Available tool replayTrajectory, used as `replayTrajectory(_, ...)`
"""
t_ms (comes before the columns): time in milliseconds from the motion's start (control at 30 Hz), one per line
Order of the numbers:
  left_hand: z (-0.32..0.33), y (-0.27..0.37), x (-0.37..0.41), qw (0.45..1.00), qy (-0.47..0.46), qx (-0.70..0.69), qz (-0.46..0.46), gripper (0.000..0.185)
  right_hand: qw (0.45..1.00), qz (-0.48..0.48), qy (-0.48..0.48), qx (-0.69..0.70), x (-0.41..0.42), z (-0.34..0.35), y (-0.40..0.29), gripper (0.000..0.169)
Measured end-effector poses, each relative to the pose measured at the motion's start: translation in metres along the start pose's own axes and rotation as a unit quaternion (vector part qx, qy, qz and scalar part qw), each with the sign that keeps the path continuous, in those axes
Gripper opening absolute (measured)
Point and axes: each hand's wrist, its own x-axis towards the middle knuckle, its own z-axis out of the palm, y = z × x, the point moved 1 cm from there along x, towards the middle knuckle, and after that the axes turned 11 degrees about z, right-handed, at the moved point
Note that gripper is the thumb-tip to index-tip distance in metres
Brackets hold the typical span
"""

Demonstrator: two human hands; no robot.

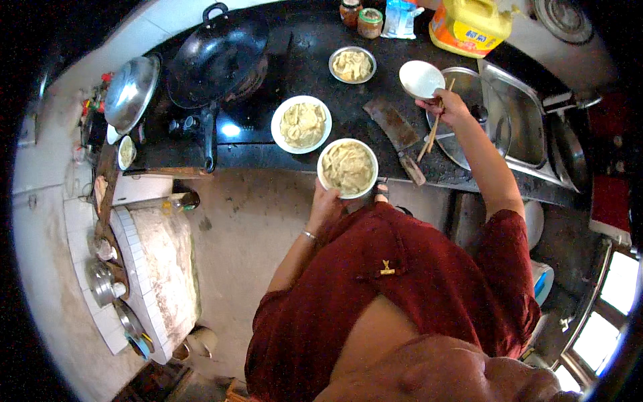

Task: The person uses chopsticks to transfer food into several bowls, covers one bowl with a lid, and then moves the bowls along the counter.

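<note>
My left hand (pixel 329 205) holds a white bowl (pixel 320 162) filled with dumplings (pixel 350 168), just over the counter's front edge. In my right hand (pixel 451 106) are a white bowl (pixel 421 79) with no food visible in it and a pair of wooden chopsticks (pixel 431 133) slanting down below the fingers. Between my hands a cleaver (pixel 389 120) lies on the black counter, its wooden handle at the front edge. Left of it stands a white dish (pixel 276 128) of dumplings. Farther back is a metal bowl (pixel 332 70) with more dumplings.
A black wok (pixel 216 63) sits on the stove at left, its handle pointing forward. At right are a glass pot lid (pixel 464 145) and a steel sink (pixel 522 115). Along the back stand an oil jug (pixel 467 25), jars (pixel 370 24) and a plastic bag (pixel 400 20).
</note>
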Motion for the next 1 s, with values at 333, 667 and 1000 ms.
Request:
replayTrajectory(333,-0.001,-0.008,-0.047,0.981,0.145,0.107,0.078,0.052,0.995,-0.007,0.019,0.101,0.104,-0.012,-0.053,0.056)
replayTrajectory(667,0.004,-0.018,-0.083,0.946,0.287,-0.002,0.148,0.047,0.99,-0.056,0.001,0.128,0.176,-0.034,-0.072,0.051)
replayTrajectory(1000,-0.019,-0.008,-0.103,0.94,0.296,-0.055,0.161,0.063,0.992,-0.027,-0.042,0.115,0.132,-0.06,-0.038,0.015)
